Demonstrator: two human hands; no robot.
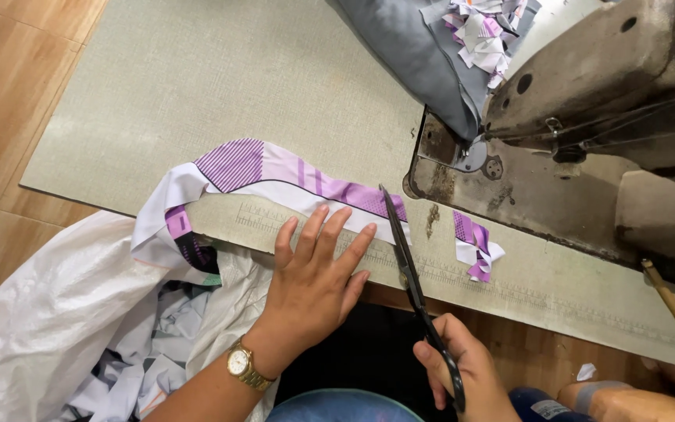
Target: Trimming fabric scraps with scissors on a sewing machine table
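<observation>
A long strip of white and purple patterned fabric [275, 176] lies along the front edge of the sewing table [197, 86]. My left hand [314, 285], with a gold wristwatch, lies flat on the strip, fingers spread. My right hand [462, 375] grips the handles of black scissors [408, 266]. The blades point away from me, and their tips rest at the strip's right end. A small cut-off piece of the same fabric [476, 250] sits on the table to the right of the blades.
An old sewing machine [587, 86] stands at the back right, with grey cloth [408, 47] and fabric scraps [482, 35] behind it. A white sack [48, 312] of cut fabric hangs at the table's front left. Wooden floor [1, 94] lies to the left.
</observation>
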